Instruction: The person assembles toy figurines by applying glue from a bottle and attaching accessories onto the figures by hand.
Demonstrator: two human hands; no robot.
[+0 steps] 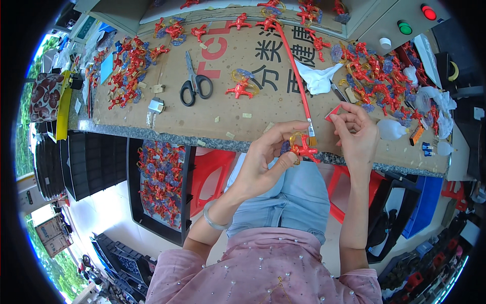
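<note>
Near the table's front edge, my left hand (266, 162) grips a small red plastic figure (306, 148) with yellow and purple translucent parts, between thumb and fingers. My right hand (358, 134) is to the right of it, thumb and fingertips pinching a small flat red piece (332, 113) with a pale edge. I cannot tell what that piece is. Between the hands lies a long red-handled paintbrush (298, 76), its brown bristles close to the held figure. A white cloth (317, 78) and a narrow dark-bladed tool (337, 92) rest beyond my right hand.
Black-handled scissors (195, 86) and a single figure (239, 89) lie on the cardboard-covered table (228, 114). Heaps of figures (124, 76) spread at left and right (377, 76). A squeeze bottle (392, 129) stands right. Below, a black crate (132, 187) holds more figures.
</note>
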